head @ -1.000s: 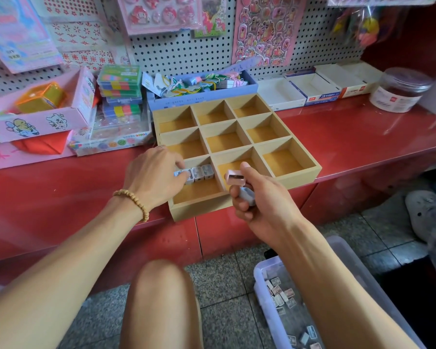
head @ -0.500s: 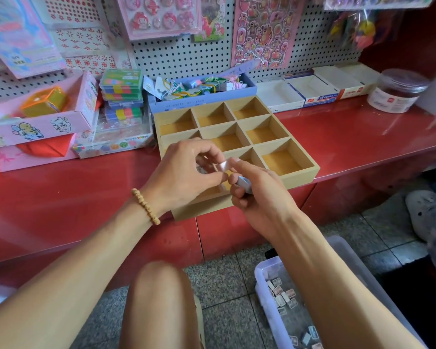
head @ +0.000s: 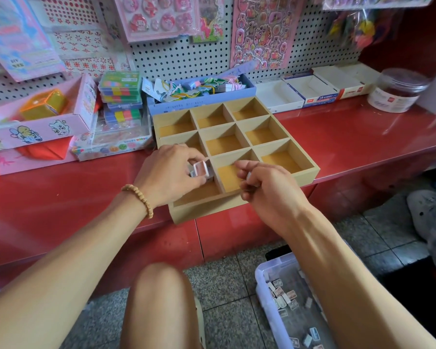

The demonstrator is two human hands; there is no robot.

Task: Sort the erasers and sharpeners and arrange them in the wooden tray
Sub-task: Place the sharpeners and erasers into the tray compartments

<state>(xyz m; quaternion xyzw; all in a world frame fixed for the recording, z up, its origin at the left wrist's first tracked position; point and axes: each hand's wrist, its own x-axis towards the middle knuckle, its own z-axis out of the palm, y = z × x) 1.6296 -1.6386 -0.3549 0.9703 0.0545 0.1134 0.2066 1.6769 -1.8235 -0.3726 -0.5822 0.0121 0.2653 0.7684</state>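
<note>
The wooden tray (head: 302, 172) at centre frame looks matt, pale and smooth. Under it, the red counter (head: 363, 137) is glossy. At lower right, the clear bin (head: 261, 275) is plastic on speckled stone floor (head: 227, 311).

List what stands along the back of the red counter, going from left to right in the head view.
Pink box → stack of colourful cases → blue box → white boxes → clear jar.

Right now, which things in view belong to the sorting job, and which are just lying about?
Job: wooden tray; small eraser pinched by left hand; right hand holding another piece; clear bin of loose pieces on the floor.

Lying about: lidded jar; blue box; pink carton; sticker sheets.
</note>
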